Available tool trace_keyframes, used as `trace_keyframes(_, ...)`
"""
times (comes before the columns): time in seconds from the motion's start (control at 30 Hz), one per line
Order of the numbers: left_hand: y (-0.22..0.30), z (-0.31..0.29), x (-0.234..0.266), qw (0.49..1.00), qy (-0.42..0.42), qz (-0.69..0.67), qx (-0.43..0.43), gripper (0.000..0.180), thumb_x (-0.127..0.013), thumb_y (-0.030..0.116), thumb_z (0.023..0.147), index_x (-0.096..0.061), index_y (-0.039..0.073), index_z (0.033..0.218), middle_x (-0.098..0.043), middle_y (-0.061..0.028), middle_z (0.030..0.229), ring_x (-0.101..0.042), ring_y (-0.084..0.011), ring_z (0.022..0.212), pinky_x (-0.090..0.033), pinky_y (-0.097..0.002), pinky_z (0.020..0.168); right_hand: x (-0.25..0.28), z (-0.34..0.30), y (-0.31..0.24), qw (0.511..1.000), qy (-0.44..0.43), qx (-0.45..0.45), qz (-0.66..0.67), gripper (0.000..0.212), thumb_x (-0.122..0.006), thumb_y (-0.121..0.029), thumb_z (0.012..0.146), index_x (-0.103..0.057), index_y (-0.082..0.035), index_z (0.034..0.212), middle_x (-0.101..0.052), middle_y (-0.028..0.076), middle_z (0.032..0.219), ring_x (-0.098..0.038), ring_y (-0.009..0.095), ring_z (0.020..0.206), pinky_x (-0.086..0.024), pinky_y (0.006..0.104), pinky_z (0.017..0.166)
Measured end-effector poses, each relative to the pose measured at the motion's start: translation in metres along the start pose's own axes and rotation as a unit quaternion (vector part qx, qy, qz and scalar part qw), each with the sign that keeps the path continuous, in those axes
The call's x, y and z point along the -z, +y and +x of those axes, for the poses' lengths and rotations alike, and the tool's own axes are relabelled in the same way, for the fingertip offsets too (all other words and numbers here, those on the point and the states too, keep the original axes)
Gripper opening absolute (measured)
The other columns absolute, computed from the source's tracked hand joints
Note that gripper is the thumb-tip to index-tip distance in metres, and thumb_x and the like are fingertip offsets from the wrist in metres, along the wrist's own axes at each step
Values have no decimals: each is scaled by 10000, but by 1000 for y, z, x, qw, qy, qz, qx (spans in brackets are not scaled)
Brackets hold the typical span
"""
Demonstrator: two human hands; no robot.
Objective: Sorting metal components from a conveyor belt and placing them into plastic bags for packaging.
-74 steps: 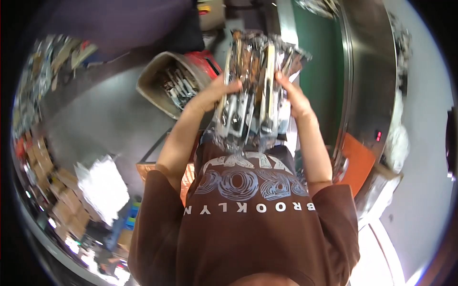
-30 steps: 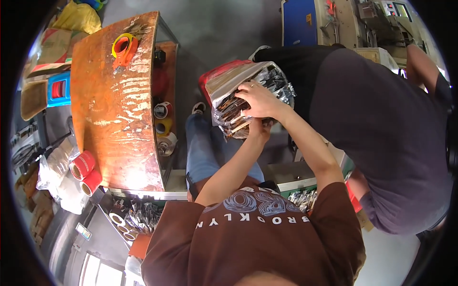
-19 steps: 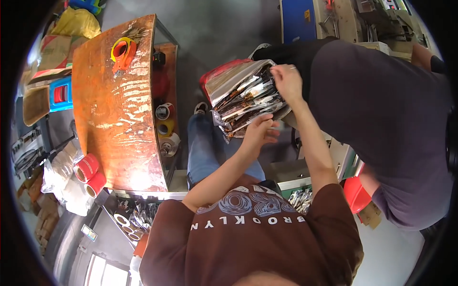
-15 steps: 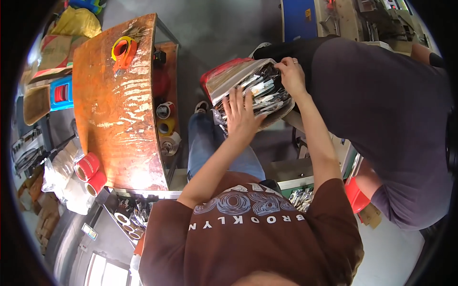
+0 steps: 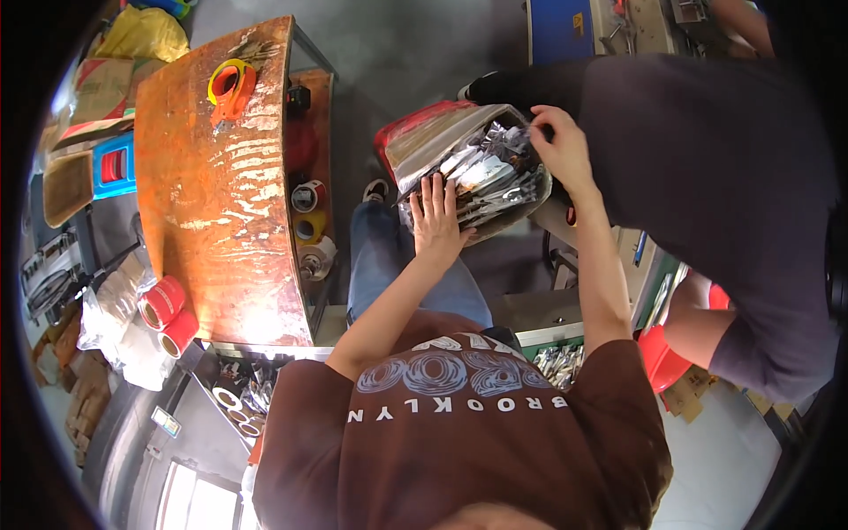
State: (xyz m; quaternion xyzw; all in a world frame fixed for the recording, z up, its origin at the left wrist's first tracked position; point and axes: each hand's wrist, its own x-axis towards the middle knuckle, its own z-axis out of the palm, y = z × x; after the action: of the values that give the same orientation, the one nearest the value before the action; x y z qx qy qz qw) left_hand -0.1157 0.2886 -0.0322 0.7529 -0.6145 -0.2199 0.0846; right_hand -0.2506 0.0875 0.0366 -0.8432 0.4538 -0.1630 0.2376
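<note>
The fingers (image 5: 436, 193) of the left hand (image 5: 434, 237) lie straight, spread and ungripping, over the left end of the packed load, palm down; those of the right hand (image 5: 565, 157) are bent by the far right rim, and whether they pinch it I cannot tell. To the left stretches a bench (image 5: 208, 190), its orange-brown top worn through in pale streaks. Right of it, in front of the person, a tan, open-topped container (image 5: 426, 157) sits at a slant, mouth tipped toward the near side, with a red object (image 5: 386, 140) showing along its far left side. Inside are slim packets (image 5: 490, 177) in clear, glossy film, crowded together lengthwise; black, white and tan show through the glare, though what each contains is too small to tell. Two red rolls (image 5: 162, 302) stand out at the bench's near left corner, and an orange-and-yellow tape dispenser (image 5: 233, 104) lies toward its far end.
</note>
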Motion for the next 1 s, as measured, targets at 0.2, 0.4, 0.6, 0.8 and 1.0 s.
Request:
trace_keyframes(0.2, 0, 23, 26, 997, 8, -65, -33, 1158, -729, 605, 475, -259, -8, 1338, -311, -145, 1375, -293, -325, 1263, -278, -435, 1020, 96, -54, -113, 974, 158, -4, 160, 54, -486, -13, 875, -533, 5, 894, -630, 120, 941, -592, 174, 860, -448, 272, 796)
trace_keyframes(0.4, 3, 86, 27, 977, 7, -151, -152, 612, -360, 443, 915, -349, -27, 1307, -409, -207, 1317, -384, -346, 1205, -339, -416, 975, 134, -87, -114, 915, 212, -67, 338, 84, -483, 3, 867, -516, -7, 944, -615, 120, 896, -571, 145, 778, -450, 258, 725)
trace_keyframes(0.6, 12, 143, 35, 958, -169, -182, -143, 443, -443, 302, 886, -456, 22, 1229, -503, -196, 1211, -424, -363, 1150, -342, -402, 965, -26, -85, -11, 807, 199, -354, 429, 110, -604, -124, 839, -597, -35, 904, -582, -20, 840, -514, 64, 745, -417, 217, 632)
trace_keyframes(0.8, -61, 63, 14, 970, 173, -170, -12, 387, -490, 253, 867, -458, 46, 1192, -488, -214, 1186, -452, -355, 1100, -376, -477, 904, -75, -98, -7, 925, 295, -199, -133, 360, -597, -180, 834, -503, -16, 1140, -524, 167, 1129, -487, 309, 1025, -384, 401, 872)
trace_keyframes(1.0, -48, 7, -96, 854, 124, -438, 254, 718, -484, 339, 906, -90, -19, 1388, -280, -243, 1375, -315, -344, 1239, -228, -401, 1039, -148, -100, -35, 939, 200, -264, -97, 552, -492, -386, 877, -390, -30, 1287, -343, 210, 1340, -262, 370, 1276, -163, 518, 1042)
